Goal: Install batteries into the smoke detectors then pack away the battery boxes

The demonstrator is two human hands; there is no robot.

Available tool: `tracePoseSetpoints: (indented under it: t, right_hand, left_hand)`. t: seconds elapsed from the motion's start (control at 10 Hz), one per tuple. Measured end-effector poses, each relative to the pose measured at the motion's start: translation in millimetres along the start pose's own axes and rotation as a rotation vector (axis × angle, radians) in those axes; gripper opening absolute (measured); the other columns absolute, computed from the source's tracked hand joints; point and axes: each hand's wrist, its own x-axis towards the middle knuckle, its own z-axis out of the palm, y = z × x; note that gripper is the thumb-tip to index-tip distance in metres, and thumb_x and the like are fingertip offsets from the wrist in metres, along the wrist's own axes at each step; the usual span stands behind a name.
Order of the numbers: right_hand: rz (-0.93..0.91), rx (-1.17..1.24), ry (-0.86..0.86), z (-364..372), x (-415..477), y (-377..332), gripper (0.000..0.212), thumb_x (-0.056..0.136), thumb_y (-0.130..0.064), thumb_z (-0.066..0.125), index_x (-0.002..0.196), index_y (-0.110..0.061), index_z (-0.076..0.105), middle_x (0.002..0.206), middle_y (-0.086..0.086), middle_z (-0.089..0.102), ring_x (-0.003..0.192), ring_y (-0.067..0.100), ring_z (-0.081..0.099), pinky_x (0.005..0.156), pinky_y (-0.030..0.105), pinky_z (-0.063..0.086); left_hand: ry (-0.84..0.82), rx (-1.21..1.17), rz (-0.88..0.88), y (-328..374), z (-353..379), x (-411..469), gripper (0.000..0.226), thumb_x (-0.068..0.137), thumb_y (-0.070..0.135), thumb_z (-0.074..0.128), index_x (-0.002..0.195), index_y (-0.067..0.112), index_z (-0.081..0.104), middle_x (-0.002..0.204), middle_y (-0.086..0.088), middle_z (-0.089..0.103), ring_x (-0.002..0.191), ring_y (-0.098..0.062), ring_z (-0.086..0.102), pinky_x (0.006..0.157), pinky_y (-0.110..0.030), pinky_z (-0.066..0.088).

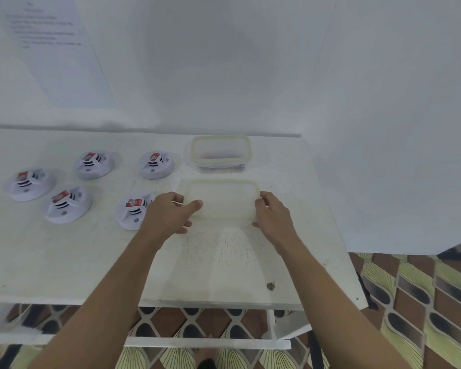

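A translucent box lid [222, 199] with a yellowish rim lies flat on the white table [91, 257]. My left hand [168, 213] grips its left edge, thumb on top. My right hand [273, 213] grips its right edge. Behind it stands the matching clear plastic box [221, 153], uncovered, its contents hard to make out. Several white round smoke detectors lie to the left, each with a red-labelled battery on top; the nearest detector [133, 211] is just beside my left hand, another detector [156, 164] sits farther back.
A printed paper sheet [53, 43] hangs on the white wall at the back left. The table's right edge runs near the box; patterned floor tiles [410, 302] show beyond it. A brown stain [270, 286] marks the front of the table.
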Motion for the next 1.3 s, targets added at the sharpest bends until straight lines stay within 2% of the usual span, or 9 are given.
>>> tracePoseSetpoints:
  t: [0.1, 0.2, 0.4, 0.6, 0.7, 0.8, 1.1, 1.2, 1.3]
  right_hand:
    - [0.004, -0.05, -0.007, -3.8, 6.3, -2.0, 0.027, 0.103, -0.025, 0.041, 0.124, -0.017, 0.056, 0.105, -0.01, 0.061, 0.097, 0.013, 0.06, 0.1, 0.046, 0.053]
    - [-0.005, -0.146, -0.003, -8.4, 13.9, -7.2, 0.041, 0.105, -0.03, 0.039, 0.143, -0.016, 0.046, 0.132, -0.002, 0.056, 0.11, 0.015, 0.05, 0.099, 0.033, 0.04]
    - [-0.014, -0.023, -0.033, -9.6, 51.5, -27.6, 0.045, 0.108, -0.036, 0.037, 0.151, -0.023, 0.039, 0.154, -0.005, 0.042, 0.13, 0.011, 0.041, 0.101, 0.025, 0.028]
    - [0.081, 0.104, -0.083, 4.4, 100.0, -35.1, 0.066, 0.096, -0.051, 0.045, 0.156, -0.028, 0.032, 0.159, -0.008, 0.035, 0.147, 0.018, 0.036, 0.123, 0.043, 0.027]
    - [0.089, 0.162, -0.086, 10.9, 116.3, -27.7, 0.082, 0.079, -0.06, 0.048, 0.153, -0.028, 0.037, 0.157, -0.008, 0.039, 0.147, 0.017, 0.036, 0.124, 0.044, 0.027]
    - [0.08, 0.194, -0.058, 15.4, 119.4, -24.9, 0.088, 0.08, -0.058, 0.047, 0.157, -0.02, 0.032, 0.16, -0.002, 0.039, 0.146, 0.017, 0.038, 0.124, 0.043, 0.028]
    - [0.088, 0.139, -0.042, 18.3, 114.8, -24.2, 0.079, 0.084, -0.058, 0.045, 0.155, -0.025, 0.035, 0.156, -0.005, 0.041, 0.142, 0.021, 0.043, 0.12, 0.046, 0.033]
    - [0.082, 0.103, -0.057, 17.3, 116.8, -25.0, 0.062, 0.099, -0.045, 0.045, 0.156, -0.025, 0.029, 0.151, -0.003, 0.045, 0.137, 0.022, 0.048, 0.118, 0.044, 0.035]
    - [0.073, 0.063, -0.035, 14.7, 114.2, -31.7, 0.057, 0.104, -0.035, 0.044, 0.156, -0.023, 0.026, 0.151, -0.004, 0.043, 0.134, 0.017, 0.044, 0.108, 0.032, 0.033]
  left_hand:
    - [-0.025, 0.026, -0.006, -0.6, -5.5, 3.0, 0.051, 0.078, 0.046, 0.08, 0.109, 0.014, 0.057, 0.099, -0.001, 0.067, 0.078, -0.019, 0.073, 0.07, -0.039, 0.062]
    - [0.057, 0.106, 0.045, 0.9, -8.8, 9.1, 0.054, 0.076, 0.054, 0.077, 0.112, 0.019, 0.058, 0.105, 0.005, 0.065, 0.096, -0.017, 0.065, 0.087, -0.042, 0.056]
    - [0.131, 0.01, 0.157, 27.1, -5.8, 40.6, 0.03, 0.092, 0.029, 0.064, 0.121, 0.022, 0.06, 0.101, 0.013, 0.062, 0.101, -0.013, 0.058, 0.083, -0.028, 0.042]
    - [-0.011, -0.122, 0.104, 43.0, 2.1, 100.6, 0.053, 0.089, 0.03, 0.059, 0.141, 0.02, 0.051, 0.137, -0.003, 0.056, 0.127, -0.021, 0.053, 0.11, -0.045, 0.043]
    - [-0.047, -0.16, 0.072, 44.7, 7.4, 116.6, 0.057, 0.09, 0.032, 0.056, 0.145, 0.017, 0.047, 0.141, -0.004, 0.055, 0.13, -0.025, 0.051, 0.112, -0.047, 0.039]
    - [-0.036, -0.156, 0.087, 44.6, 9.3, 125.1, 0.043, 0.097, 0.022, 0.052, 0.139, 0.018, 0.052, 0.134, 0.0, 0.057, 0.126, -0.024, 0.054, 0.112, -0.045, 0.04]
    - [-0.058, -0.117, 0.107, 43.1, 9.3, 128.0, 0.052, 0.094, 0.029, 0.055, 0.145, 0.02, 0.047, 0.137, 0.006, 0.054, 0.127, -0.021, 0.053, 0.112, -0.044, 0.04]
    - [-0.059, -0.093, 0.124, 41.3, 11.7, 127.1, 0.048, 0.098, 0.023, 0.051, 0.146, 0.022, 0.045, 0.143, 0.004, 0.049, 0.132, -0.02, 0.048, 0.112, -0.037, 0.036]
    - [0.021, -0.048, 0.183, 48.9, 10.0, 117.2, 0.046, 0.1, 0.02, 0.048, 0.146, 0.024, 0.046, 0.15, 0.004, 0.043, 0.13, -0.015, 0.045, 0.105, -0.032, 0.036]
